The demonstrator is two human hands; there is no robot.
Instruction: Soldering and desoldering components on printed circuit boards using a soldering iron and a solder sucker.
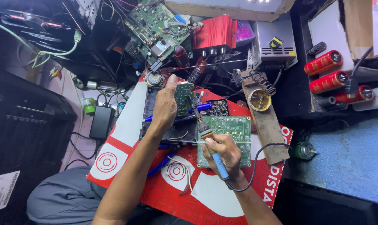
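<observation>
Left hand [165, 104] is up over the middle of the cluttered desk [355, 158], fingers closed around a small green circuit board [184, 98], held upright and tilted toward the camera. Right hand [223, 153] is wrapped tight around the blue handle of a soldering iron [207, 141], pen-style, tip pointing up at the lower edge of that small board; whether tip and board actually touch is hard to say from here. Under the right hand lies a larger green circuit board [234, 129], flat on a red and white cardboard sheet [126, 137]. The iron's black cord [259, 156] loops off to the right. Just beyond, a wooden iron stand [266, 121] with a coiled spring and a round tin. Far right, three red capacitors [328, 71] side by side.
</observation>
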